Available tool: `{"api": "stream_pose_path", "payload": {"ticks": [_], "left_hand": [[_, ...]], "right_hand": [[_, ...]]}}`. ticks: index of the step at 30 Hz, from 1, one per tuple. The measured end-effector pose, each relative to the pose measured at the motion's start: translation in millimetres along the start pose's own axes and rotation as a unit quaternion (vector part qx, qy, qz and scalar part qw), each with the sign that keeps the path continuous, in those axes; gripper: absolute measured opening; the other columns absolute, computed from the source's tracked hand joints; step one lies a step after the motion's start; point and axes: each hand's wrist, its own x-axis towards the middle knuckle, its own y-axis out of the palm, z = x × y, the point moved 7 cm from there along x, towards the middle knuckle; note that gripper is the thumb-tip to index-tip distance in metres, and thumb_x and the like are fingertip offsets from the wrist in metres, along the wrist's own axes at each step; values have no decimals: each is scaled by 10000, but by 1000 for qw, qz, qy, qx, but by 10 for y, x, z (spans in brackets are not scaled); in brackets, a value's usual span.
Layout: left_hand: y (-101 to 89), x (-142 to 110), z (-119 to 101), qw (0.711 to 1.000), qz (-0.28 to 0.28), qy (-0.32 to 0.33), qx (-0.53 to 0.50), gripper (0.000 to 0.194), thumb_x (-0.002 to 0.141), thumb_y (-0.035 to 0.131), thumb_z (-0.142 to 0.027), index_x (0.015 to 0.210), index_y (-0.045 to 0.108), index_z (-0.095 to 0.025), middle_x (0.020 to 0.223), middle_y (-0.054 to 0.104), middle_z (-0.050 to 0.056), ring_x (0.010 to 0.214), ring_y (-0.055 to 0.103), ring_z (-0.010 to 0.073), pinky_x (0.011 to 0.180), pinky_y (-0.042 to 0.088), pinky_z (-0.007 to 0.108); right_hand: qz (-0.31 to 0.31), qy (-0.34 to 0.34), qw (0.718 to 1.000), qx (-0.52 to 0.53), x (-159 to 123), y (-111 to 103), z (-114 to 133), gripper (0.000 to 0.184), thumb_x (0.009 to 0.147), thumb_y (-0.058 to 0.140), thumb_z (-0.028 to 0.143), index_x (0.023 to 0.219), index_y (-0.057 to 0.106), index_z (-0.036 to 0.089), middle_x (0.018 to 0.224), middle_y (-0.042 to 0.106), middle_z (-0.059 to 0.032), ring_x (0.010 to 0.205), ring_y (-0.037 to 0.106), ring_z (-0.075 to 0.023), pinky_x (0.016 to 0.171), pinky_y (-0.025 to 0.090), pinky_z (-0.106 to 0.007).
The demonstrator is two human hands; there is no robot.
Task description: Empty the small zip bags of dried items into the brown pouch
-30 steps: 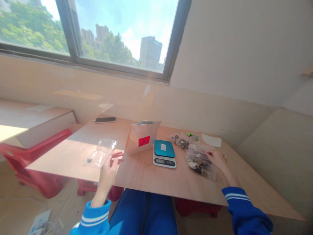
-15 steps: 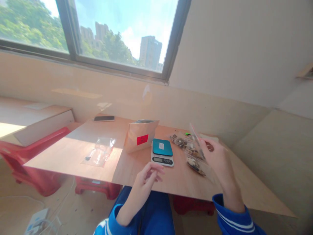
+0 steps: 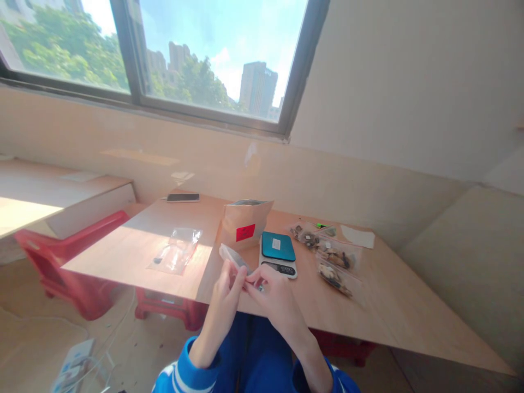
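Close in front of me, my left hand (image 3: pixel 225 289) and my right hand (image 3: pixel 275 297) meet at the table's near edge. Both are closed on a clear plastic zip bag (image 3: pixel 231 255), whose upper end sticks out past my left fingers; its contents are mostly hidden. Just behind my right hand sits a kitchen scale (image 3: pixel 278 246) with a teal top, its display partly covered by my fingers. A standing kraft paper pouch (image 3: pixel 229 221) with a red label, open at the top, is to the left of the scale.
Several zip bags with dried pieces (image 3: pixel 333 275) lie right of the scale, near a white paper (image 3: pixel 358 237). A flat clear bag (image 3: pixel 177 252) with a small dark item lies left. A phone (image 3: pixel 183 197) rests at the back; red stools (image 3: pixel 170 308) stand below.
My right hand has brought the zip bag from above the other bags at the right to the middle. My left hand has taken hold of it too.
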Motion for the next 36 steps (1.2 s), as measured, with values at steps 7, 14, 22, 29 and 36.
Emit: {"api": "stream_pose_path", "payload": {"ticks": [7, 14, 22, 29, 36], "left_hand": [[43, 3, 3, 999, 45, 1, -17, 270, 887, 500, -455, 794, 510, -202, 674, 582, -25, 660, 575, 145, 642, 451, 257], [97, -43, -121, 995, 96, 26, 24, 283, 914, 455, -425, 737, 486, -206, 537, 576, -38, 512, 571, 125, 559, 450, 235], [86, -87, -123, 995, 75, 18, 67, 311, 871, 496, -448, 675, 465, -208, 479, 506, -55, 381, 529, 108, 382, 363, 194], [35, -128, -202, 992, 120, 24, 39, 386, 872, 507, -480, 613, 508, -194, 511, 561, -9, 488, 545, 124, 515, 425, 232], [-49, 25, 187, 991, -14, -10, -130, 344, 812, 604, -484, 990, 622, -190, 993, 663, 58, 968, 617, 215, 870, 473, 335]], "right_hand": [[13, 86, 992, 95, -17, 0, -182, 222, 802, 654, 358, 681, 616, 176, 654, 638, -8, 616, 558, -136, 596, 418, -250], [4, 99, 974, 204, -65, -70, -227, 258, 791, 646, 416, 712, 569, 183, 640, 615, 5, 606, 561, -135, 581, 435, -254], [-193, 55, 977, 69, -92, -438, -208, 240, 830, 590, 391, 700, 579, 190, 648, 609, 2, 604, 555, -145, 593, 438, -261], [-275, 36, 953, 120, -23, -915, -259, 227, 823, 633, 411, 791, 544, 204, 651, 612, 10, 609, 603, -149, 592, 478, -265], [-227, 0, 944, 240, -25, -831, 40, 188, 841, 641, 376, 857, 549, 214, 596, 608, 43, 546, 599, -113, 583, 502, -235]]}}
